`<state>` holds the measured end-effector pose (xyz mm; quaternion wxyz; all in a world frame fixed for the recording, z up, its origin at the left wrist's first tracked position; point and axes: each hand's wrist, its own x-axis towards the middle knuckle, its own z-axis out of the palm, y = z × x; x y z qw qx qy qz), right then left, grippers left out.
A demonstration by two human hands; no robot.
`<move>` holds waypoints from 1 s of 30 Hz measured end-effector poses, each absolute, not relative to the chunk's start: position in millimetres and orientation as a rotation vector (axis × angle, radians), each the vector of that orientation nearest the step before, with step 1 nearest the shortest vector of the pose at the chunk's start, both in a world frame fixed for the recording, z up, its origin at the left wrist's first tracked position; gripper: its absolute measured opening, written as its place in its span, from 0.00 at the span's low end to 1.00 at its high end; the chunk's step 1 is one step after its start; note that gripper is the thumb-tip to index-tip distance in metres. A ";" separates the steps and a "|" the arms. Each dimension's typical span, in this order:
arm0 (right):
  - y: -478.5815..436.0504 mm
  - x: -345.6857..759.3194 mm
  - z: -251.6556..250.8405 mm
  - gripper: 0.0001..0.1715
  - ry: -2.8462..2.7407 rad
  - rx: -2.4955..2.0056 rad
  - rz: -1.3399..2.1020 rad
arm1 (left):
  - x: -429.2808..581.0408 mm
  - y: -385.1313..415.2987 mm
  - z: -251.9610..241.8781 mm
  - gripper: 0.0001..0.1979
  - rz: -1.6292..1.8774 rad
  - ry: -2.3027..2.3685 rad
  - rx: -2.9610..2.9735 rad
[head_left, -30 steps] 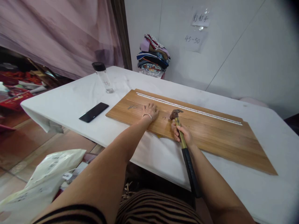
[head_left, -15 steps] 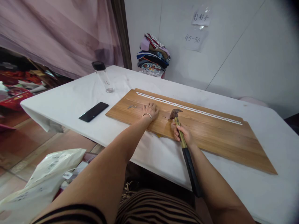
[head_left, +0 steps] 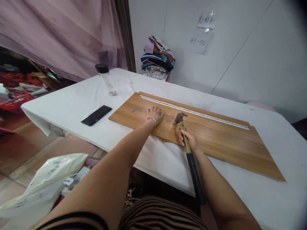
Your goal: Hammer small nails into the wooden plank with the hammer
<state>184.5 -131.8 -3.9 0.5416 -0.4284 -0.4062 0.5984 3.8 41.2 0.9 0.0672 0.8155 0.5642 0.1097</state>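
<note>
My right hand (head_left: 188, 137) is wrapped round the upper handle of a claw hammer (head_left: 187, 147), whose rusty head is over the board near its front edge. The black grip of the hammer points down towards my lap. My left hand (head_left: 154, 115), with a bracelet on the wrist, lies flat on the wooden board (head_left: 220, 140), holding nothing that I can see. A small bunch of nails (head_left: 135, 110) lies on the board left of that hand. Several small dark marks or nail heads show between my hands; they are too small to tell apart.
Two white measuring strips (head_left: 192, 111) run along the board's far side. On the white-covered table (head_left: 64, 99) are a black phone (head_left: 96, 115) and a clear bottle (head_left: 107, 81) with a black lid. Folded clothes (head_left: 157, 59) are stacked by the wall. A white bag (head_left: 45, 182) is below left.
Almost nothing differs. The view has shifted very slightly, while both hands, the hammer and the board keep their places.
</note>
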 end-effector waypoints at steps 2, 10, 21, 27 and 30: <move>-131.8 184.6 -3.4 0.22 -0.973 -1.012 1.438 | 3.7 40.6 2.1 0.21 0.322 1.701 2.451; -132.8 182.3 -0.6 0.24 -0.949 -1.020 1.408 | 3.7 39.5 3.9 0.22 0.318 1.696 2.448; -132.3 184.0 -3.6 0.22 -0.955 -1.010 1.418 | 3.9 40.8 2.2 0.23 0.306 1.700 2.455; -132.0 184.6 -4.3 0.24 -0.960 -1.009 1.426 | 3.8 41.0 3.4 0.22 0.298 1.697 2.441; -132.0 184.6 -4.4 0.23 -0.964 -1.005 1.421 | 3.7 40.5 4.2 0.22 0.300 1.696 2.436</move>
